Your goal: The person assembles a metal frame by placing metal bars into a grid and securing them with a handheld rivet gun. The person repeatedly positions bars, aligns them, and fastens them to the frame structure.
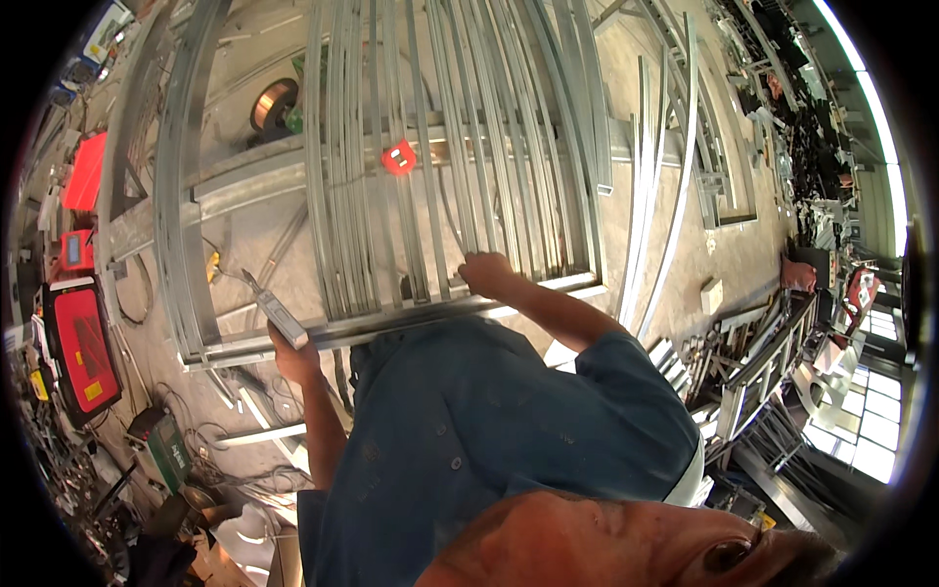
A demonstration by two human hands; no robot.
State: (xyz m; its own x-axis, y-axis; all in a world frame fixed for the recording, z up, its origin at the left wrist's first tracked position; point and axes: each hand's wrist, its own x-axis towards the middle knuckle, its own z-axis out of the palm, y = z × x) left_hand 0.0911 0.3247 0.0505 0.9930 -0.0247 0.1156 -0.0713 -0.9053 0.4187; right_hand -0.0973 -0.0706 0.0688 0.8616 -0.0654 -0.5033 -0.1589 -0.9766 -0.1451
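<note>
My left hand (295, 358) is closed around a light-grey, box-shaped handheld tool (282, 318) with a narrow dark tip pointing up and left. It is at the near left corner of a large metal frame (381, 323). Toward the right, my right hand (486, 275) is closed on one of the long metal bars (445, 196) near its close end. Several such bars lie side by side, running away from me across the frame. A red tape measure (399, 158) rests on the bars near their middle.
A spool of copper-coloured wire (274, 104) sits beyond the frame's left part. Red machine (83, 347) and green box (168, 450) stand at left, with cables on the floor. Long loose metal strips (675, 186) stand out at right, near stacked metal stock (748, 367).
</note>
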